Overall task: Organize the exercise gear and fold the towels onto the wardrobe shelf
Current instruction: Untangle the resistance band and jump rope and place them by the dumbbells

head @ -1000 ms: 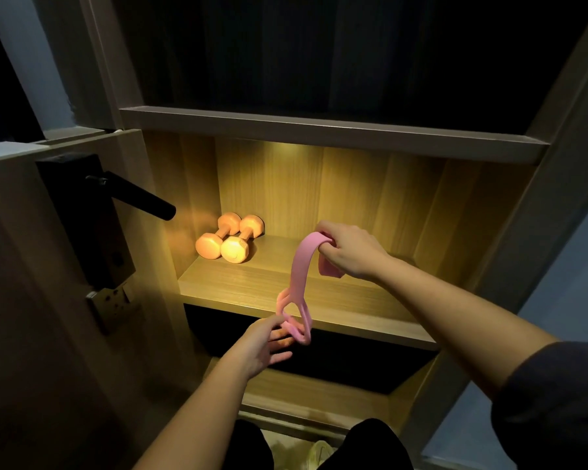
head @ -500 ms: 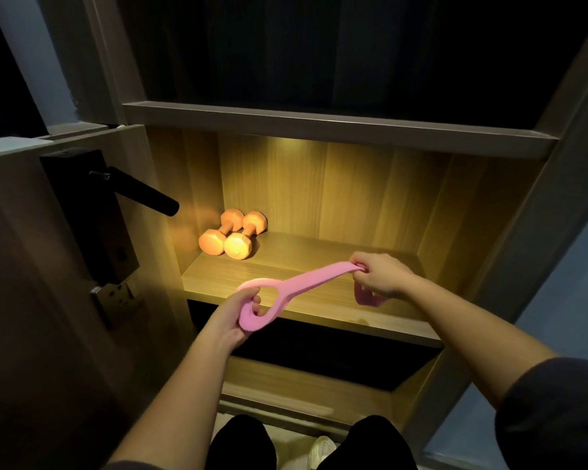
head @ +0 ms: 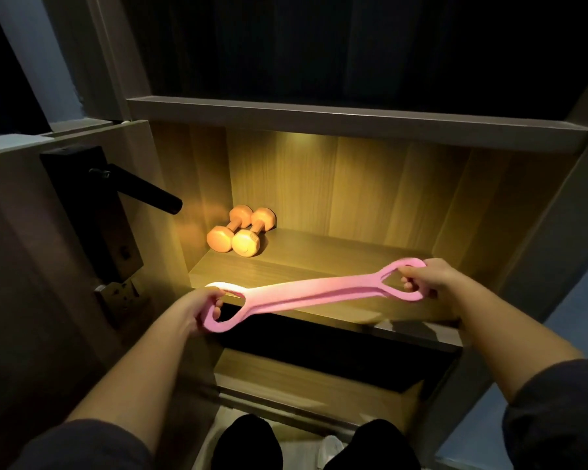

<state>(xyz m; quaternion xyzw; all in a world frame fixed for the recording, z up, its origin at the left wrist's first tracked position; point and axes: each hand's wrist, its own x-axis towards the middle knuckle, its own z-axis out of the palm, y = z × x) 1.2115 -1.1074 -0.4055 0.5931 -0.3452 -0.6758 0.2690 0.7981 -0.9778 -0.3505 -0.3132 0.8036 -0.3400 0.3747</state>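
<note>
Head view: upper compartment lost in darkness, sleeves cut off at the frame; left hand point(head: 202, 305) and right hand point(head: 428, 278) each clasp an end loop of the flat, matte pink band point(head: 306, 295), stretched above the lit wooden shelf point(head: 319, 252) bearing two smooth orange dumbbells point(head: 241, 232).

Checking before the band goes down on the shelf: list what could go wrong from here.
1. The pink resistance band is held stretched between the left hand and right hand; if either loop slips it may snap back.
2. Laid full length, it might overhang the lit shelf edge or nudge the dumbbells.
</note>
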